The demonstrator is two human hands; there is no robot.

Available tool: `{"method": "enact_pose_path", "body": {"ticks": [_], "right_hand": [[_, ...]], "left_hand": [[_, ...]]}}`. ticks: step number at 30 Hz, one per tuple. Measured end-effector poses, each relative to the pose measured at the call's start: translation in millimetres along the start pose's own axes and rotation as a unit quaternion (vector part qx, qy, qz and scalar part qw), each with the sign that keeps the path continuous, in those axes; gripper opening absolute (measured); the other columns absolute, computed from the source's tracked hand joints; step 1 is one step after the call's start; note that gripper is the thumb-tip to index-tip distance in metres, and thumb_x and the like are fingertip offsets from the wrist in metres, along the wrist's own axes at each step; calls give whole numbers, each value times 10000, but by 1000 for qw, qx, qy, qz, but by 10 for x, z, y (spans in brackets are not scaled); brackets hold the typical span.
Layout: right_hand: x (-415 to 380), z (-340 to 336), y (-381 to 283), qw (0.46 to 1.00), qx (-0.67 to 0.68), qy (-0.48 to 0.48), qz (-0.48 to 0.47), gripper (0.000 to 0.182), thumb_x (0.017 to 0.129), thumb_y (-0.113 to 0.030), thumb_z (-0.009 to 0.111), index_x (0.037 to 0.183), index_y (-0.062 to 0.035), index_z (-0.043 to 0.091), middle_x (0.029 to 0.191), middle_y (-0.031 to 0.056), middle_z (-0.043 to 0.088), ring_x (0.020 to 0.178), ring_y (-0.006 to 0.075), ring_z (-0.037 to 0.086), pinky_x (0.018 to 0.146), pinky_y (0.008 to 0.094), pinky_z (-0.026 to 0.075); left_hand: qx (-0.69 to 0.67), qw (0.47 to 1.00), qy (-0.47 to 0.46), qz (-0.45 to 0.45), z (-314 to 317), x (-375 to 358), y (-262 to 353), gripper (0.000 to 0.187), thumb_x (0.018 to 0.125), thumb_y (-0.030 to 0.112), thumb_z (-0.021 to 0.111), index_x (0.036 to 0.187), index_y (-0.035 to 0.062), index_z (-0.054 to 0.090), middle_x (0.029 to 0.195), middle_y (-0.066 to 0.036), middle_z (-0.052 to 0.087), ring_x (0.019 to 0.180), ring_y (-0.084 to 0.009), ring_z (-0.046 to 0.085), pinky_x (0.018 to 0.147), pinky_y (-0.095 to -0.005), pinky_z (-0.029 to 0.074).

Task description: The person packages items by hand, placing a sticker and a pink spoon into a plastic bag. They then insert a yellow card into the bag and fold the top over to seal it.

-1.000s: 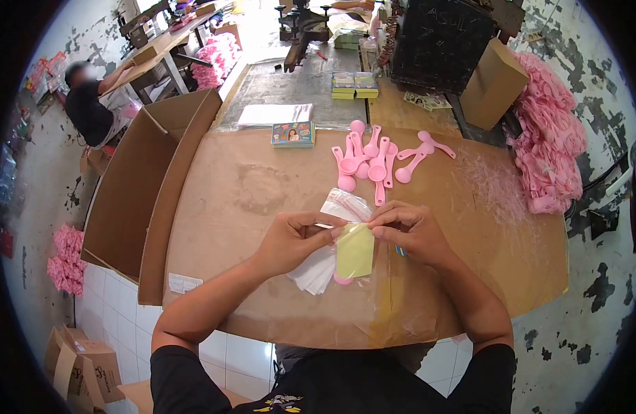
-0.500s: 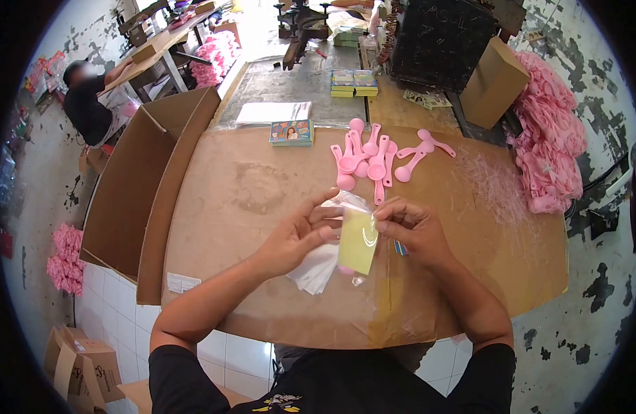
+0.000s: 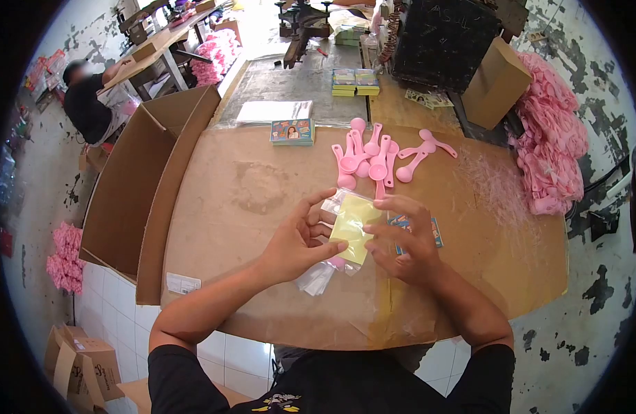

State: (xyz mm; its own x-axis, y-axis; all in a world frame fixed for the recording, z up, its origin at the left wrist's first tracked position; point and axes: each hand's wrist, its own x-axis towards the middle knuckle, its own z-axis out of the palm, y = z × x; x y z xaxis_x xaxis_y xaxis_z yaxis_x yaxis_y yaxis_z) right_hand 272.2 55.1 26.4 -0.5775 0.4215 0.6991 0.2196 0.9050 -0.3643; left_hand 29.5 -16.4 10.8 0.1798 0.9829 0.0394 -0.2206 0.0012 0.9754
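My left hand (image 3: 297, 238) grips a clear plastic bag (image 3: 338, 200) with a pale yellow card (image 3: 352, 231) in it, thumb across the card's lower left. A bit of pink shows under the card's lower edge. My right hand (image 3: 404, 241) has curved, parted fingers with their tips against the bag's right side. Below the bag lie flat white-looking plastic bags (image 3: 316, 278). Partly behind my right hand is a blue printed card stack (image 3: 435, 232). Several pink measuring spoons (image 3: 378, 169) lie in a loose pile beyond my hands.
Cardboard (image 3: 221, 228) covers the table. At left stands an open carton (image 3: 128, 207). Further back are printed cards (image 3: 292, 132), a white stack (image 3: 273, 112) and a black box (image 3: 442, 41). Pink bundles (image 3: 549, 138) hang at right. A person (image 3: 90, 103) sits at another table.
The yellow card and bag have tilted and shifted slightly left. My right hand has gone from a pinch at the bag's edge to spread fingertips against it, uncovering more of the blue cards.
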Motion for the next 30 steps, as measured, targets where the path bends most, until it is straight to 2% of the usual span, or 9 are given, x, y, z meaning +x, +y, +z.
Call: {"method": "enact_pose_path", "body": {"ticks": [7,10,11,13,16,17,20,23,30], "right_hand": [[-37,30,-24,996,-67,-30,-58,306,757,-81,876,1039,-141,773,1279,79,657,1214,313,635,1007,421,456],[-84,86,18,993,-86,-38,-74,248,783,-70,852,1000,-118,741,1241,79,653,1210,314,639,1002,422,453],[-95,99,25,992,-91,-39,-78,229,794,-64,842,987,-107,727,1232,82,648,1209,316,639,1003,424,453],[-91,113,1,996,-61,-29,-57,237,823,-55,815,1018,-95,685,1218,77,646,1222,286,632,1008,418,451],[-94,132,-2,1000,11,15,7,241,869,-10,750,1060,-86,624,1220,89,641,1225,284,626,1009,418,453],[-94,133,3,998,39,34,33,243,885,10,724,1073,-85,603,1225,96,639,1223,290,624,1008,419,454],[-35,33,25,996,60,63,12,255,912,37,666,1113,-79,562,1259,133,664,1227,330,639,1021,451,451],[-10,-37,8,998,48,-6,-44,257,899,19,688,1094,-81,553,1327,150,685,1263,349,648,1070,476,439],[-45,14,16,991,-31,-77,-103,315,836,-13,733,1067,-100,537,1401,119,681,1346,278,627,1170,459,385]], "left_hand": [[44,999,-3,8,40,-24,24,854,904,-47,769,1606,66,296,1161,-95,643,1056,-133,685,764,-236,613],[51,998,-15,-20,44,-46,48,873,899,-79,762,1616,77,290,1203,-89,646,1074,-140,670,890,-291,603],[57,998,-12,-13,54,-45,45,856,902,-63,762,1611,75,301,1185,-84,647,1056,-134,676,838,-270,600],[69,998,-5,0,75,-46,35,825,908,-30,762,1599,71,323,1150,-75,649,1021,-123,689,735,-228,593],[199,980,-17,-1,44,-86,60,831,897,-66,763,1600,74,344,1162,-62,660,1027,-123,671,828,-272,598],[191,981,-18,-7,44,-87,58,826,897,-62,764,1598,74,348,1155,-60,665,1023,-122,672,824,-271,595],[154,988,-18,-22,41,-77,33,811,902,-54,761,1595,70,358,1137,-59,680,1011,-121,674,820,-273,585],[103,994,-14,-18,-12,-39,32,785,920,-37,743,1596,66,357,1133,-64,689,1004,-117,679,814,-271,576],[67,997,-26,-1,-75,-22,12,759,946,-18,715,1603,67,344,1145,-65,689,1021,-115,682,824,-264,569]]}}
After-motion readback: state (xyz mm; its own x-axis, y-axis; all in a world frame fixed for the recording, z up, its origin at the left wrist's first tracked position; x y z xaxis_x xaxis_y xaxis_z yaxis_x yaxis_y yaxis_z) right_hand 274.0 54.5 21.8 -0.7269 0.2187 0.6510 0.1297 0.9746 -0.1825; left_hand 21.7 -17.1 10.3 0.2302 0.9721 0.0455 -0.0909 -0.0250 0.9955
